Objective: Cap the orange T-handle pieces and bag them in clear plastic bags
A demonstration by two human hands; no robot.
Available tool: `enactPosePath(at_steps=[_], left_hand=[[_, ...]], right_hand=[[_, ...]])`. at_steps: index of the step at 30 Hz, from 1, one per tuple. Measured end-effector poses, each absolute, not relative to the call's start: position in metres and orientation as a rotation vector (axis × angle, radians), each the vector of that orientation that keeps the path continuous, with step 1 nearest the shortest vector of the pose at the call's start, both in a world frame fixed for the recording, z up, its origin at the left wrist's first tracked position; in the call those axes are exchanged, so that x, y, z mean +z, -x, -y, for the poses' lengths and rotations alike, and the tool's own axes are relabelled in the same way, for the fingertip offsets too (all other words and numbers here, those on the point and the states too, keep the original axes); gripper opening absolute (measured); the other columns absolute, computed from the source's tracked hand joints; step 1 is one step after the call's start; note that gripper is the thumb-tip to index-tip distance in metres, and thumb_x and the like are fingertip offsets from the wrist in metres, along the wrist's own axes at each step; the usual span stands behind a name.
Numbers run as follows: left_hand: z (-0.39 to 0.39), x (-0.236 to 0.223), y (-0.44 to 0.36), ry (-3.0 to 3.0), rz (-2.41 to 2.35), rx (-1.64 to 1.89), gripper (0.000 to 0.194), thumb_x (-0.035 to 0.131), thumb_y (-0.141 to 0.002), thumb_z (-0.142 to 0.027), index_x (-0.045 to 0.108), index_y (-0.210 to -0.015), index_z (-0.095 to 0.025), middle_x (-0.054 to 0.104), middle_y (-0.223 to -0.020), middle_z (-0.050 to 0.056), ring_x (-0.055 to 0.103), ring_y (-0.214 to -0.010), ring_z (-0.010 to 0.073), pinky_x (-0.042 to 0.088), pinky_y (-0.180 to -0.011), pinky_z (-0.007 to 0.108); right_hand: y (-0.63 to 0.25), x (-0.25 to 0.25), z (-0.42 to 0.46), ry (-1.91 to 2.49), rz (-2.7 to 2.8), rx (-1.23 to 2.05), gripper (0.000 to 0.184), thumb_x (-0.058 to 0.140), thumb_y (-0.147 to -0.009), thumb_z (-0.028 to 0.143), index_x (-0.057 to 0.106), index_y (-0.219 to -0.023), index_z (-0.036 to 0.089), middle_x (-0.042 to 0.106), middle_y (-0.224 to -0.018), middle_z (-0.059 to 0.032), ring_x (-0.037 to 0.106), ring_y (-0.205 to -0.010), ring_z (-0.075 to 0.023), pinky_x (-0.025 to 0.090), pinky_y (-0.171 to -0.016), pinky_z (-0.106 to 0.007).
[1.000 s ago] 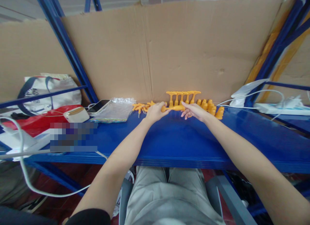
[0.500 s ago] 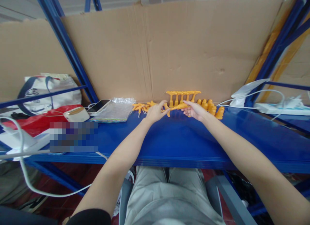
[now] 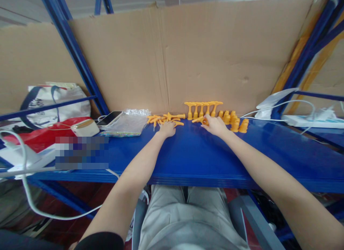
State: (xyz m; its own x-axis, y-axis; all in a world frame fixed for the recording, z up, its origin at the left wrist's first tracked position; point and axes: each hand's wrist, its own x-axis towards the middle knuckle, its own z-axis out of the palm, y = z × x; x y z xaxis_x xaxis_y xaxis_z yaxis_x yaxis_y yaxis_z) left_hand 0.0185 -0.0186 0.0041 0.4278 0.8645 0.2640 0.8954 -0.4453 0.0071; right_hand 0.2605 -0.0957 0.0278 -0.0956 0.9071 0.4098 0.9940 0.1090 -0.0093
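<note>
My left hand (image 3: 167, 129) is lowered over a pile of orange T-handled plastic pieces (image 3: 170, 116) with small metal chains. Its fingertips are hidden among the pieces, so any grip is unclear. My right hand (image 3: 216, 126) has closed fingers around an orange plastic piece (image 3: 198, 119), partly covered by the fingers and lying low at the blue surface. Just behind that hand stands a row of several orange T-handled pieces (image 3: 201, 108), handles up. To its right is a group of stubby orange caps (image 3: 235, 124), upright on the shelf.
The blue shelf (image 3: 204, 160) backs onto a cardboard panel (image 3: 209, 56). Left of the pile are a clear plastic bag (image 3: 129, 123), a phone (image 3: 111, 118) and a red bag (image 3: 45, 133). White cables and a power strip (image 3: 314, 121) are at the right.
My hands were together on one orange piece and are now apart. The left has moved down and left onto the pile; the right has stayed near its place, turned more palm-down.
</note>
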Motion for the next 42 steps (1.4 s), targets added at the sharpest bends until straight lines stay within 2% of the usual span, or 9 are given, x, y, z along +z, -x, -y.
enactPosePath(at_steps=[4,7,12,21,24,29,33,39,42], left_hand=[[0.016,0.004,-0.019,2.508,1.531,-0.329,0.035,0.052,-0.085,-0.016,0.068,-0.115,-0.024,0.067,-0.126,0.008,0.057,-0.123,0.0262,0.043,-0.106,0.044],[0.018,0.004,-0.019,2.502,1.528,-0.318,0.034,0.050,-0.086,-0.017,0.069,-0.115,-0.021,0.065,-0.127,0.012,0.057,-0.122,0.0268,0.044,-0.105,0.043],[0.021,0.006,-0.021,2.519,1.570,-0.322,0.034,0.050,-0.086,-0.017,0.071,-0.113,-0.023,0.066,-0.126,0.010,0.060,-0.119,0.0263,0.048,-0.101,0.042],[0.032,0.012,-0.031,2.523,1.608,-0.333,0.029,0.047,-0.088,-0.020,0.074,-0.100,-0.020,0.073,-0.111,0.011,0.067,-0.106,0.0301,0.052,-0.093,0.045],[0.035,0.014,-0.034,2.550,1.586,-0.306,0.029,0.048,-0.086,-0.016,0.074,-0.097,-0.020,0.073,-0.108,0.010,0.068,-0.104,0.0286,0.051,-0.093,0.042],[0.036,0.014,-0.032,2.560,1.517,-0.322,0.034,0.049,-0.083,-0.009,0.073,-0.105,-0.019,0.068,-0.118,0.012,0.064,-0.112,0.0278,0.050,-0.096,0.038],[0.032,0.009,-0.028,2.555,1.459,-0.308,0.040,0.047,-0.084,-0.009,0.071,-0.115,-0.020,0.062,-0.129,0.013,0.057,-0.121,0.0289,0.044,-0.104,0.041],[0.025,0.004,-0.027,2.585,1.443,-0.247,0.039,0.047,-0.083,-0.008,0.069,-0.110,-0.023,0.065,-0.123,0.009,0.058,-0.120,0.0263,0.043,-0.105,0.041],[0.028,0.007,-0.027,2.589,1.455,-0.253,0.038,0.046,-0.082,-0.005,0.067,-0.109,-0.021,0.066,-0.122,0.010,0.060,-0.117,0.0258,0.046,-0.101,0.040]], right_hand=[[-0.259,0.026,0.097,1.942,2.205,-0.423,0.043,0.059,-0.090,0.032,0.059,-0.129,0.013,0.070,-0.118,-0.0200,0.065,-0.111,-0.0340,0.047,-0.093,-0.043],[-0.262,0.020,0.094,1.941,2.237,-0.390,0.047,0.060,-0.089,0.033,0.059,-0.134,0.019,0.071,-0.119,-0.0157,0.066,-0.111,-0.0314,0.049,-0.092,-0.041],[-0.265,0.016,0.088,1.900,2.216,-0.304,0.042,0.056,-0.090,0.031,0.065,-0.130,0.023,0.072,-0.117,-0.0112,0.066,-0.111,-0.0285,0.051,-0.091,-0.037],[-0.263,0.019,0.090,1.933,2.198,-0.289,0.040,0.053,-0.091,0.028,0.068,-0.127,0.020,0.072,-0.117,-0.0126,0.067,-0.110,-0.0285,0.052,-0.091,-0.037],[-0.260,0.021,0.092,1.989,2.184,-0.296,0.039,0.052,-0.092,0.029,0.068,-0.126,0.019,0.072,-0.118,-0.0142,0.067,-0.110,-0.0289,0.053,-0.089,-0.036],[-0.255,0.021,0.094,1.989,2.164,-0.285,0.037,0.050,-0.093,0.029,0.069,-0.122,0.016,0.071,-0.117,-0.0173,0.067,-0.110,-0.0308,0.052,-0.090,-0.038],[-0.255,0.018,0.092,1.978,2.170,-0.289,0.039,0.048,-0.094,0.027,0.067,-0.124,0.012,0.070,-0.119,-0.0195,0.066,-0.110,-0.0311,0.051,-0.091,-0.038],[-0.267,0.018,0.084,1.857,2.221,-0.185,0.046,0.048,-0.093,0.024,0.057,-0.137,0.014,0.066,-0.129,-0.0137,0.065,-0.114,-0.0267,0.049,-0.094,-0.032],[-0.275,0.024,0.082,1.868,2.140,-0.131,0.044,0.042,-0.095,0.019,0.057,-0.136,0.013,0.066,-0.129,-0.0131,0.065,-0.114,-0.0262,0.048,-0.096,-0.032]])
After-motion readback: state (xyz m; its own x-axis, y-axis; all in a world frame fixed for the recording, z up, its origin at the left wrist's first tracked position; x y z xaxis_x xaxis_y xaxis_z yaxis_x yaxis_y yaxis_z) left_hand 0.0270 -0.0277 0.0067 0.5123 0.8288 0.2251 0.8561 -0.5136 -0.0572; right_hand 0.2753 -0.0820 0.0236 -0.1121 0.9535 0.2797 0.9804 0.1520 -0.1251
